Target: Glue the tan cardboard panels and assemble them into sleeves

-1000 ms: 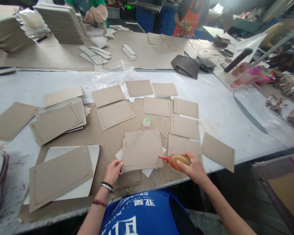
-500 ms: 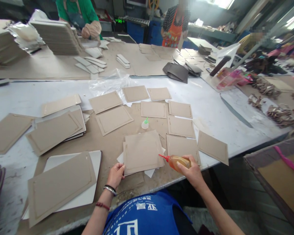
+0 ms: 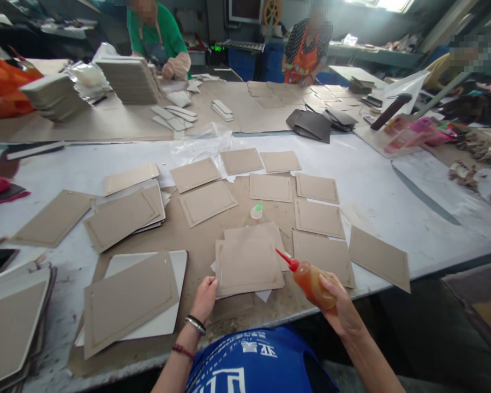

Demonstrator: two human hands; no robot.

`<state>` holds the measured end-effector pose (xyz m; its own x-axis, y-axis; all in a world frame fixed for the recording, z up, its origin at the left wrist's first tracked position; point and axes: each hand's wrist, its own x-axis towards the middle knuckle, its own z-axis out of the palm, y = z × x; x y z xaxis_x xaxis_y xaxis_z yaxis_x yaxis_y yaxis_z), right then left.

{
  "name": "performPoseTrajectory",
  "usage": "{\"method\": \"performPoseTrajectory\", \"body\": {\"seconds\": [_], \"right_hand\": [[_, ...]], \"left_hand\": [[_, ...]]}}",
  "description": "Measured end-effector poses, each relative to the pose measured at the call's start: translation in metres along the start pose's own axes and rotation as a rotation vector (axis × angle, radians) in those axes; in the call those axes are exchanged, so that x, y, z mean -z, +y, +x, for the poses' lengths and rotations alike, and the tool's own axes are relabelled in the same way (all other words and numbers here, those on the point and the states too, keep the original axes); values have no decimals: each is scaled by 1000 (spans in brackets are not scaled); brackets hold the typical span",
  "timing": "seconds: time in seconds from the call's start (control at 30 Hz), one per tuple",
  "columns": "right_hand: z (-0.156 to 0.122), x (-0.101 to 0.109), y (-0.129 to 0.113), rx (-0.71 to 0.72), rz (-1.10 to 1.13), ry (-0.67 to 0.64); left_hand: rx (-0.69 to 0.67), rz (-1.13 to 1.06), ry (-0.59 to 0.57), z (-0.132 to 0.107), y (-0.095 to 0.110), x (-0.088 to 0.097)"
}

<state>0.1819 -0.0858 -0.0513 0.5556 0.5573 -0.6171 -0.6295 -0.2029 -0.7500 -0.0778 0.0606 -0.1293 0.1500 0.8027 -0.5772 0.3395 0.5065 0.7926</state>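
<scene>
My right hand [image 3: 339, 304] is wrapped round an amber glue bottle [image 3: 311, 278] with a red nozzle that points up and left, just off the right edge of a small stack of brown cardboard panels [image 3: 247, 265]. My left hand [image 3: 204, 297] pinches the stack's near left corner, fingers curled on the edge. A small white cap with a green tip [image 3: 256, 210] stands on the brown paper just beyond the stack.
Several more cardboard panels lie spread over the white table [image 3: 393, 202], with bigger ones on a white board [image 3: 163, 322] at my left. Stacks of boards [image 3: 131, 79] and dark sheets [image 3: 311, 123] lie on the far table, where two people work. The table edge runs close to my body.
My right hand has drawn the glue bottle back off the stack and tipped its nozzle upward. My left hand keeps its hold on the corner. The view has shifted slightly.
</scene>
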Motion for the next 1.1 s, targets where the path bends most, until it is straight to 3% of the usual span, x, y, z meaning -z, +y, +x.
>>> {"method": "performPoseTrajectory", "body": {"seconds": [0.1,0.23,0.47,0.63,0.87,1.0,1.1], "right_hand": [[4,1,4,-28,6,-21],[11,3,9,-88,64,-75],[23,13,11,-136,223,-75],[30,19,5,-177,408,-189],[43,34,4,-98,352,-327],[67,21,-13,37,163,-350],[101,3,-27,239,-29,-252]], "left_hand": [[-68,50,143,1,-5,-5],[-76,63,206,0,-6,-10],[-84,40,117,-10,-4,-5],[-40,114,112,-8,-9,2],[-21,250,73,-2,-1,0],[-13,218,87,-6,4,-3],[-22,185,93,-11,4,-6]]}}
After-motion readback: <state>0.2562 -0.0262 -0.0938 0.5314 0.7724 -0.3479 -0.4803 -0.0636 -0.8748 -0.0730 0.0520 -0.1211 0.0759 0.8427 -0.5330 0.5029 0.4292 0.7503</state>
